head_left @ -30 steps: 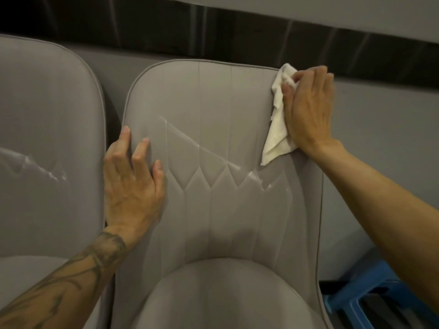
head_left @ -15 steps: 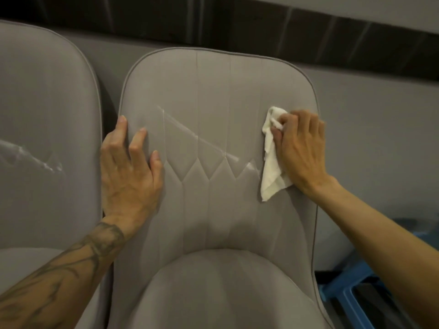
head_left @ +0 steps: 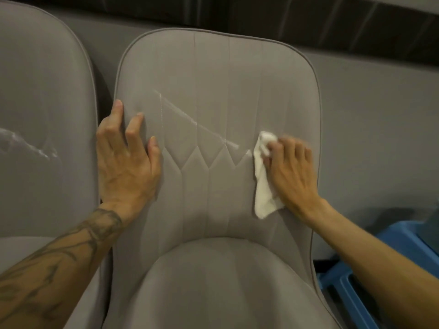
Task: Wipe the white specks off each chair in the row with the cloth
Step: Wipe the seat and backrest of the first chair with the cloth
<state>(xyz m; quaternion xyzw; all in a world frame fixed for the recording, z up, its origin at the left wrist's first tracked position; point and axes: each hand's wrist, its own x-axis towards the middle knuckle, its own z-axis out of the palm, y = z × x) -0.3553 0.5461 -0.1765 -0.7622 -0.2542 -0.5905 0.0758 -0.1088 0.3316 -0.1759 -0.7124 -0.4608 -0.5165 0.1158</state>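
white cloth (head_left: 263, 186) pressed on right side of the middle grey chair (head_left: 213, 74) backrest, right hand (head_left: 288, 169) fingers curled over it. white streak (head_left: 197, 124) runs left of cloth. left hand (head_left: 126, 162) flat, fingers spread, on backrest's left edge. left chair (head_left: 42, 91) streaked too. blue stool (head_left: 370, 276) near right.

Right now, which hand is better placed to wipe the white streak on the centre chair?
The right hand: it holds the cloth at the lower end of the white streak. The left hand lies flat on the backrest, empty.
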